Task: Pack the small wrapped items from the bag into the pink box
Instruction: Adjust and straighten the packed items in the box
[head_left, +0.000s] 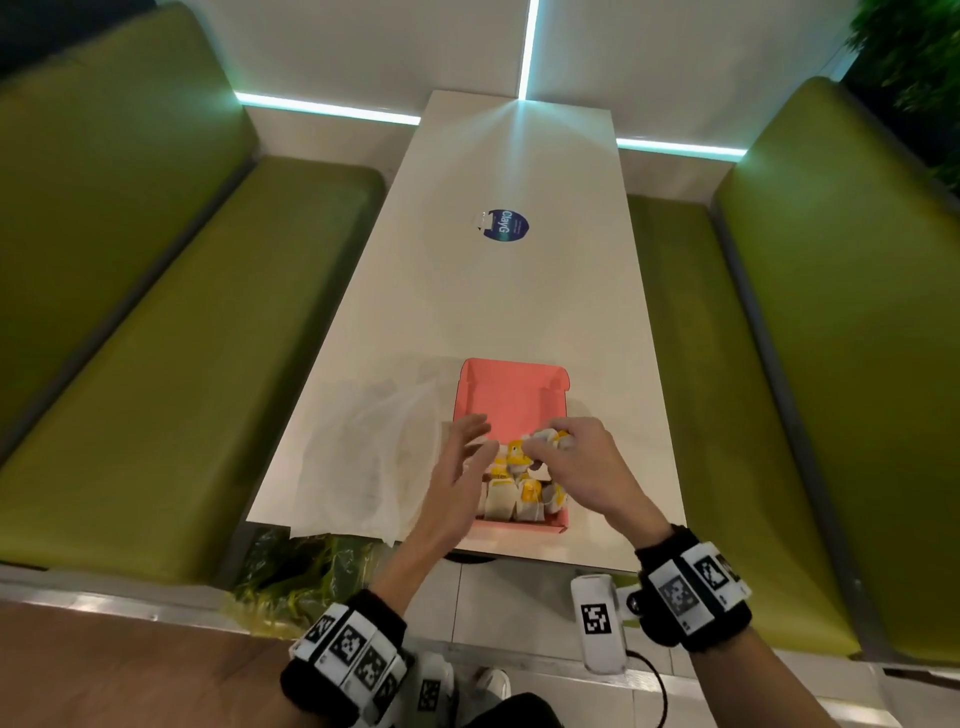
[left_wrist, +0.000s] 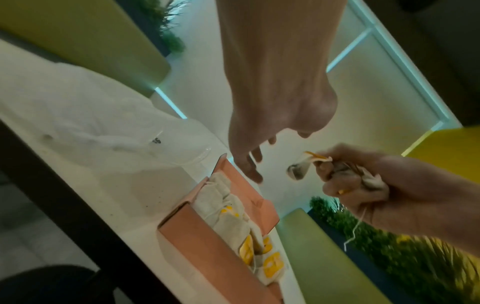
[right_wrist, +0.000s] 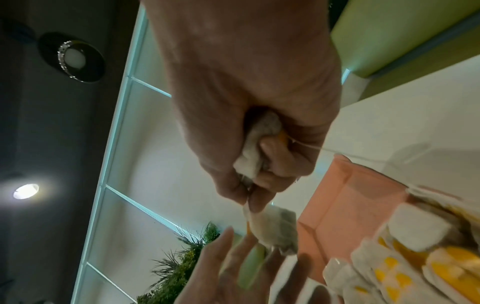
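Right hand (head_left: 582, 462) clutching a bunch of sachets (right_wrist: 259, 156) above the box (head_left: 511, 395) on the table (head_left: 493, 291) — left hand (head_left: 460, 467) alongside, fingers (head_left: 470, 431) spread, empty — bag (head_left: 363, 457) just left.

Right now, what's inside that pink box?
The pink box holds small white wrapped items with yellow tags, crowded at its near end; the far end shows bare pink floor. Both hands cover part of the pile, so no count.

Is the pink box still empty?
No, the near end of the pink box already holds a pile of small wrapped items with yellow tags.
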